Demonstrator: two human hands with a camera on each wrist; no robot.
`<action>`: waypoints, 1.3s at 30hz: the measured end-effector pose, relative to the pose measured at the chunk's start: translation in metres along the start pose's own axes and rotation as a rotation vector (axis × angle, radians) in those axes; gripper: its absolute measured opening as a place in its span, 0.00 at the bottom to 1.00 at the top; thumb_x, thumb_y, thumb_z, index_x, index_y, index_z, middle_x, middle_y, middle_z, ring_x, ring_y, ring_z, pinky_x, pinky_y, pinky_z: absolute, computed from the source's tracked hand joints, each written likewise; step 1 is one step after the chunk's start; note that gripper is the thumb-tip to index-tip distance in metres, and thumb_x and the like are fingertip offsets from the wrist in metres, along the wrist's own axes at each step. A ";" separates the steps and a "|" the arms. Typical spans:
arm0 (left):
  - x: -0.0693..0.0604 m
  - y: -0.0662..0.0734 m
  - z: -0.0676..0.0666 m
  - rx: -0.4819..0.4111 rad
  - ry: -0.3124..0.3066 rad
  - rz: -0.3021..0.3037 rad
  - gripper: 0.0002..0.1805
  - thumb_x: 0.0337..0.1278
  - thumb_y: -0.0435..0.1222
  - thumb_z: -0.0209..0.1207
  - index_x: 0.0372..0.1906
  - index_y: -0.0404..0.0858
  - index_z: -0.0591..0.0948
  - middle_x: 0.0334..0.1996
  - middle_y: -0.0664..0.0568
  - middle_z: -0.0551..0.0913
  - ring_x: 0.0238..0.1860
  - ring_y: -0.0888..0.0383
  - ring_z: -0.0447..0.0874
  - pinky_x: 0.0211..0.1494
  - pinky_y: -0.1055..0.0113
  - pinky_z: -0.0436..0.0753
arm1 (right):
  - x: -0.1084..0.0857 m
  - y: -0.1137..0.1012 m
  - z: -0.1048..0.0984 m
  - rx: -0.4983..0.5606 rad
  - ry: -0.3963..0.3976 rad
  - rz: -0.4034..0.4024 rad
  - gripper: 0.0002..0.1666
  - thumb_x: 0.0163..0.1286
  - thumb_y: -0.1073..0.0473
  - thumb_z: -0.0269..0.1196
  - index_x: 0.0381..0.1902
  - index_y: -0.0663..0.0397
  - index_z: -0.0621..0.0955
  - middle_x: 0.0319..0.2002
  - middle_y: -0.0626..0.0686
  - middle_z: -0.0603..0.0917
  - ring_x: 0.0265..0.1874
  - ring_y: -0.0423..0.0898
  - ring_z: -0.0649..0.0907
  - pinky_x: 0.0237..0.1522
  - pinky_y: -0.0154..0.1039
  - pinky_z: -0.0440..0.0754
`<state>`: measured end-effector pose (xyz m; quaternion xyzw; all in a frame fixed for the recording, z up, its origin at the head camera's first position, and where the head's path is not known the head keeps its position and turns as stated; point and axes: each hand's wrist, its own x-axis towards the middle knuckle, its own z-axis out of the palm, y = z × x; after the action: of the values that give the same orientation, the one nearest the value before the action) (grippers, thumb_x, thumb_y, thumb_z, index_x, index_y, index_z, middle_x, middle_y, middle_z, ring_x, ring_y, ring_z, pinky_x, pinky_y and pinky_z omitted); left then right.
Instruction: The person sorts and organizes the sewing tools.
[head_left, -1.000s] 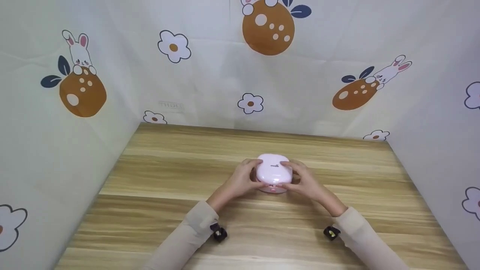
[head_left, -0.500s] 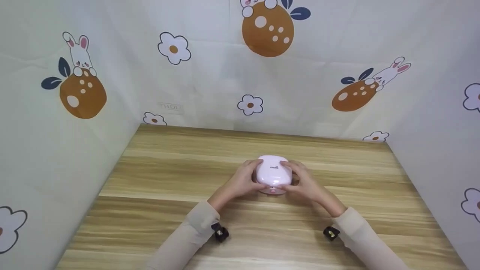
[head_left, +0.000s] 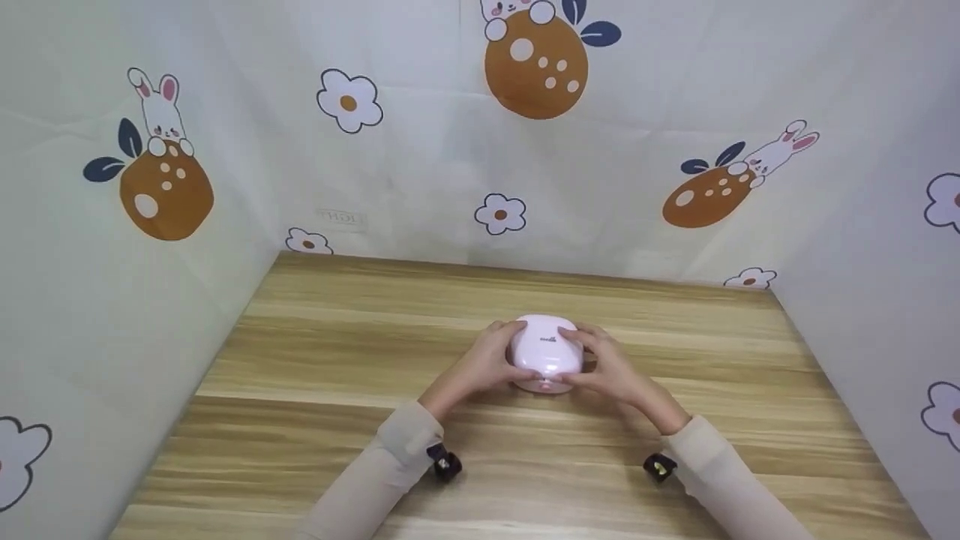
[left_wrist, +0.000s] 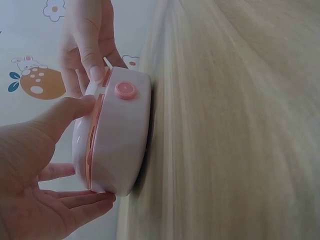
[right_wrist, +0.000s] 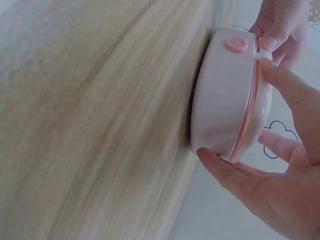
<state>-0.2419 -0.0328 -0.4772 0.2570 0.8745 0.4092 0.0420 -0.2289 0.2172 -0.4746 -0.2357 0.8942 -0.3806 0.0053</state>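
A glossy pale pink rounded case (head_left: 549, 349) with a small dark logo on its lid rests on the wooden table. On its front is a round pink knob (right_wrist: 237, 44), and a peach-coloured seam (left_wrist: 94, 132) runs between lid and base. My left hand (head_left: 487, 357) grips the case's left side, thumb at the lid's front edge, fingers round the side. From the other side my right hand (head_left: 611, 365) holds it likewise, its thumb near the left thumb. The lid lies down on the base; what is inside is hidden.
Wood-grain table (head_left: 315, 450) all around the case. Pale cloth walls (head_left: 420, 165) printed with rabbits, oranges and flowers rise at the back and both sides. A small black wrist camera (head_left: 446, 465) sits at the left cuff, another black camera (head_left: 660, 466) at the right.
Both hands keep their hold on the case, which stays in place on the table. The whole head view has shifted slightly, so everything appears a little lower.
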 end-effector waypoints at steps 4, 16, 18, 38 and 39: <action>0.000 0.000 0.002 0.005 0.006 0.000 0.47 0.51 0.40 0.78 0.73 0.25 0.71 0.63 0.31 0.78 0.63 0.39 0.78 0.72 0.47 0.79 | -0.001 -0.001 0.000 0.023 -0.007 0.004 0.45 0.59 0.63 0.79 0.70 0.75 0.74 0.70 0.83 0.65 0.63 0.78 0.77 0.61 0.58 0.85; -0.001 -0.001 0.000 0.034 0.021 0.032 0.46 0.52 0.41 0.78 0.73 0.25 0.71 0.63 0.30 0.78 0.64 0.38 0.79 0.72 0.46 0.79 | -0.001 -0.002 -0.001 0.001 -0.006 -0.013 0.44 0.60 0.62 0.79 0.70 0.73 0.74 0.70 0.84 0.66 0.64 0.79 0.76 0.65 0.64 0.80; -0.001 -0.002 0.000 0.049 0.013 0.044 0.46 0.54 0.42 0.77 0.74 0.26 0.70 0.65 0.30 0.77 0.65 0.38 0.78 0.73 0.46 0.79 | -0.001 -0.003 -0.003 -0.014 -0.015 -0.010 0.44 0.60 0.61 0.78 0.70 0.73 0.74 0.70 0.84 0.65 0.65 0.80 0.75 0.66 0.67 0.78; -0.006 0.000 -0.003 0.197 -0.043 0.013 0.48 0.65 0.55 0.69 0.81 0.36 0.65 0.78 0.31 0.64 0.77 0.33 0.65 0.80 0.41 0.67 | -0.013 -0.013 -0.006 -0.164 -0.039 0.075 0.42 0.74 0.51 0.69 0.78 0.60 0.69 0.75 0.81 0.60 0.72 0.80 0.66 0.70 0.76 0.68; -0.006 0.000 -0.003 0.227 -0.038 0.010 0.49 0.65 0.57 0.68 0.81 0.37 0.65 0.79 0.32 0.64 0.78 0.33 0.65 0.80 0.41 0.66 | -0.013 -0.013 -0.006 -0.176 -0.036 0.080 0.41 0.75 0.50 0.68 0.79 0.60 0.69 0.76 0.81 0.60 0.73 0.80 0.66 0.70 0.76 0.68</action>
<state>-0.2377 -0.0380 -0.4759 0.2721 0.9129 0.3029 0.0271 -0.2129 0.2189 -0.4635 -0.2063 0.9326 -0.2958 0.0160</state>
